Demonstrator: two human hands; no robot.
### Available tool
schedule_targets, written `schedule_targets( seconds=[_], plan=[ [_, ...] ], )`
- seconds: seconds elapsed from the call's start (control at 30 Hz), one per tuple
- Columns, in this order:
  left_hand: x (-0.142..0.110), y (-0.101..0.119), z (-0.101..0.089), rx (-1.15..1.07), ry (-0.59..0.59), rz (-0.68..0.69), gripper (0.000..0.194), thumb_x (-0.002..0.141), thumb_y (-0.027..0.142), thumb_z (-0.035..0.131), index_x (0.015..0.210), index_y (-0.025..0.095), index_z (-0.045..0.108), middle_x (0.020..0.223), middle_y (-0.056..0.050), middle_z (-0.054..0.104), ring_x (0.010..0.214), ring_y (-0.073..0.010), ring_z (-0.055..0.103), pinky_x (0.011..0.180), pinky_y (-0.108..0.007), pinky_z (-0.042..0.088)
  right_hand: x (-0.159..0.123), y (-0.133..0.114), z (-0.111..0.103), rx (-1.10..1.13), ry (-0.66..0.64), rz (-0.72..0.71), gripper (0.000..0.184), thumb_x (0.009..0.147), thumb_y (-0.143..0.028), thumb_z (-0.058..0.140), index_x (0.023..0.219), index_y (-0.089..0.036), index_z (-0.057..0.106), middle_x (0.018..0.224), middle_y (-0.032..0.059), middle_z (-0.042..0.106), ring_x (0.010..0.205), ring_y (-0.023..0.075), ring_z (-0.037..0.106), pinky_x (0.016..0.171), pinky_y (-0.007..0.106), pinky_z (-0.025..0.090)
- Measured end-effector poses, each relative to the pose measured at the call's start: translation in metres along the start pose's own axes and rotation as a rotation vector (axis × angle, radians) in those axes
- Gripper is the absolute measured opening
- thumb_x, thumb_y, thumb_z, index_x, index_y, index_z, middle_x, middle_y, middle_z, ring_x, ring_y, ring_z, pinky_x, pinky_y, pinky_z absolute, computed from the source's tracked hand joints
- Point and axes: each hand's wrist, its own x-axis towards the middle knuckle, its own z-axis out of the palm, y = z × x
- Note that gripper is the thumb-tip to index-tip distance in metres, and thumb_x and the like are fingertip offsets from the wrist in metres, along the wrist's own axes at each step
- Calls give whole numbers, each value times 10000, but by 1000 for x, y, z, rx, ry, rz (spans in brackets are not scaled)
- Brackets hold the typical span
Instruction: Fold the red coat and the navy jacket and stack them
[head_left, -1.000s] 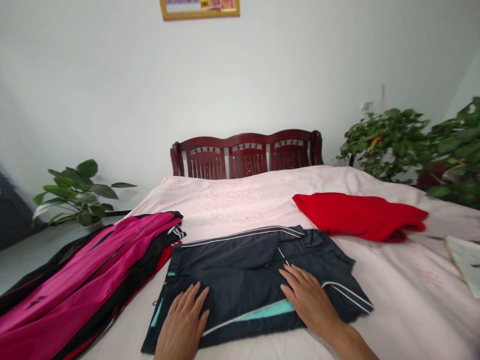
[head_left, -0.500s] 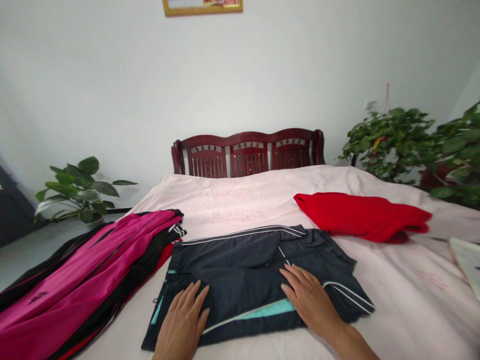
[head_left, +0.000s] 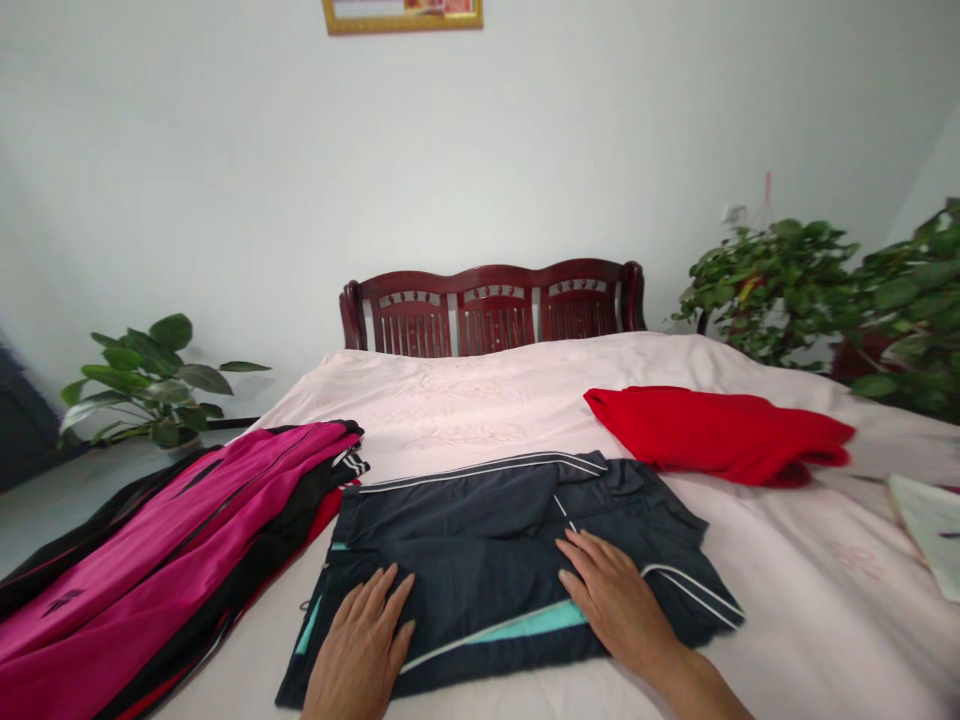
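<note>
White walls [head_left: 225, 150], a gold picture frame [head_left: 401, 15] up top, and a big bed with a pale pink cover [head_left: 465, 400] and a dark red wooden headboard [head_left: 495, 310] taking up most of the shot. Going left to right: a leafy potted plant [head_left: 146, 380] sits on the floor, then there's a magenta-and-black track jacket [head_left: 150, 540] lying in a long pile along the bed's left side, with some red showing under it.

Next comes the main bit: a folded navy sports garment [head_left: 465, 540] with white piping and a teal panel, right in front of the person, its long side running across the bed. The left hand [head_left: 360, 650] lies flat on its near-left corner, and the right hand [head_left: 619, 600] lies flat further in on the right half, so neither grip is clenched, just open palms pressing down, nothing pinched.

Past that there's a crumpled red garment [head_left: 712, 435], a white sheet of paper [head_left: 930, 530] at the right edge, and bushy green plants [head_left: 772, 290] behind.
</note>
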Motion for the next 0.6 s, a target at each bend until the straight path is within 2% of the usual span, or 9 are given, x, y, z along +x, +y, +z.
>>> schedule_targets(
  seconds=[0.6],
  plan=[
    [-2, -2, 5, 21, 56, 22, 438, 936, 364, 504, 1365, 303, 566, 1413, -33, 596, 1266, -240, 583, 1024, -423, 503, -1, 0, 1, 1, 20, 4, 379, 977, -411, 478, 1254, -211, 641, 1287, 91, 660, 1207, 257, 586, 998, 422, 474]
  ],
)
